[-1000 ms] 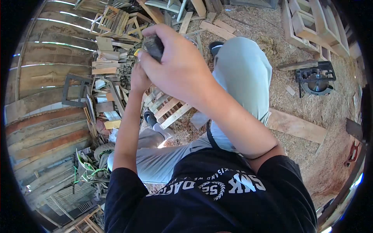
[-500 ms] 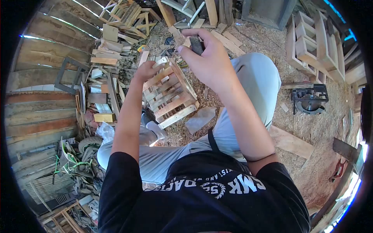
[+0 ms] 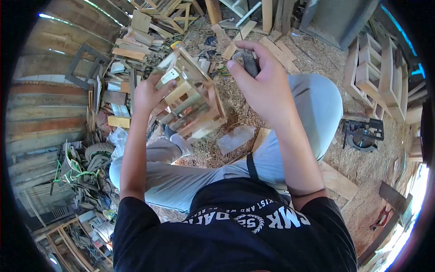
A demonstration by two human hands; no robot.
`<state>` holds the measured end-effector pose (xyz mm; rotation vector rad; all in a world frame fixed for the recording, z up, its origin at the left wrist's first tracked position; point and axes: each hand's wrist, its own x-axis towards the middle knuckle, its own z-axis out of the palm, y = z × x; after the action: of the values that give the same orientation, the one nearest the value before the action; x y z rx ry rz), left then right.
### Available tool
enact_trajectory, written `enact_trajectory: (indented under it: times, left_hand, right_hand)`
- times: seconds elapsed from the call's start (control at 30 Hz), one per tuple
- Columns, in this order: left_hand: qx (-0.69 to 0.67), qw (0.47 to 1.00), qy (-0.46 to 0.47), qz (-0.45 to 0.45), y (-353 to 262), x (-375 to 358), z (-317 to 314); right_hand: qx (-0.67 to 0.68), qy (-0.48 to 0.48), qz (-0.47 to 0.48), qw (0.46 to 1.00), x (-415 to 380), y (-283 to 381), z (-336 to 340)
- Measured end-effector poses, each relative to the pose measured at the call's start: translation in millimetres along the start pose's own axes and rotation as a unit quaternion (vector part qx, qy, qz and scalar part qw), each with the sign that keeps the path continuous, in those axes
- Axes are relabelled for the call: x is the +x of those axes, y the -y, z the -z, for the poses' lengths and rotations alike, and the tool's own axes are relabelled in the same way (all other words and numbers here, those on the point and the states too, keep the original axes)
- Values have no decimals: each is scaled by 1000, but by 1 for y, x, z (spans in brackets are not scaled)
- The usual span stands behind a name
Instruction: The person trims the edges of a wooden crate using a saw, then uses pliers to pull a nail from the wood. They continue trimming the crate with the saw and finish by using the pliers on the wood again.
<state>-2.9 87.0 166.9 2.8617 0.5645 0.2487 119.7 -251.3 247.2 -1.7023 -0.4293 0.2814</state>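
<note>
My left hand point(image 3: 149, 94) is closed on the near-left corner of a small slatted wooden crate point(image 3: 183, 93). The crate is tilted, its slats and lower edge smeared by motion. It hangs over the floor in front of my left foot. In my right hand point(image 3: 267, 84), raised to the right of the crate and apart from it, thumb and fingers curl round a dark, block-shaped thing point(image 3: 249, 63). Part of that thing is hidden by the hand, and I cannot tell its kind.
Wood scraps point(image 3: 129, 52) lie piled at the left and back. A circular saw point(image 3: 362, 134) rests on the sawdust floor at right, below stacked wooden frames point(image 3: 378, 75). A clear plastic sheet point(image 3: 236, 139) lies between my legs, and a loose board point(image 3: 337, 181) beside my right leg.
My left hand has shifted left and turned the crate, swinging its far end up. My right hand sits a little lower and farther right, still round the dark thing. The view has shifted slightly.
</note>
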Motion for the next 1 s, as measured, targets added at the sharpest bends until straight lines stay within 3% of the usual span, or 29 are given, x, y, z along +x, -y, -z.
enact_trajectory:
  times: [0.03, 0.13, 0.17, 0.33, 0.47, 0.57, 0.67, 0.73, 0.83, 0.93, 1.0]
  left_hand:
    - [14, 998, -56, -39, 6, 0, -1]
    - [117, 989, -94, -13, 19, 1, -5]
    - [89, 984, -153, -32, 26, 1, -16]
    - [153, 974, -168, 4, 69, -9, -82]
    - [71, 988, -138, -6, 89, -29, -127]
    - [0, 997, -46, 61, 72, -44, -139]
    - [21, 996, -85, 4, 65, -49, -140]
    - [2, 998, -42, 51, 69, -46, -138]
    - [47, 998, -5, 29, 70, -49, -131]
    - [10, 999, -22, 39, 82, -47, -145]
    - [15, 998, 13, 60, 79, -43, -141]
  right_hand:
    - [-8, 7, 1, 1000, -1, -1, -4]
    - [-40, 34, 2, 999, -6, -7, -15]
    - [-61, 50, -1, 997, -8, -12, -20]
    - [-126, 107, 41, 985, -23, -49, -53]
    - [-139, 154, -32, 978, -33, -87, -82]
    - [-115, 132, -98, 980, -40, -121, -95]
    - [-105, 124, -40, 986, -37, -161, -103]
    - [-125, 115, -78, 982, -33, -177, -102]
    - [-137, 164, -149, 965, -30, -186, -107]
    - [-72, 151, -90, 982, -33, -218, -142]
    - [-56, 149, -59, 986, -36, -239, -167]
